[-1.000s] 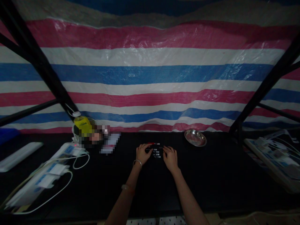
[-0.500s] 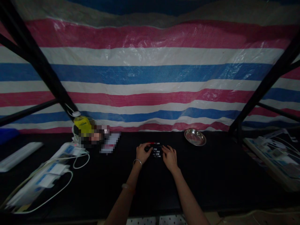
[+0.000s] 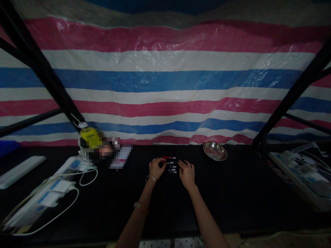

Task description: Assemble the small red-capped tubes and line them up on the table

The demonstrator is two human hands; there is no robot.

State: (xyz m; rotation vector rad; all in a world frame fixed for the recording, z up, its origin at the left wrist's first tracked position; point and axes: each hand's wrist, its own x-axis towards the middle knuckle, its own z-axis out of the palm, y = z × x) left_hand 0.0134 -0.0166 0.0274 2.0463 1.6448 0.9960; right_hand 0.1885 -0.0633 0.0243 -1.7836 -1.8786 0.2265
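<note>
My left hand (image 3: 157,167), thumb and fingers curved close together, is at the left ends of a near-to-far row of small dark pens (image 3: 172,167) and a red pen (image 3: 168,157), the farthest, on the black tabletop (image 3: 232,199); whether it grips one, I can't tell. My right hand (image 3: 186,172), fingers slightly spread, rests just right of them.

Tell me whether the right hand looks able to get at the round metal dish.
Probably yes: the metal dish sits just beyond the right hand, off to its right, with only bare black tabletop visible between them.
</note>
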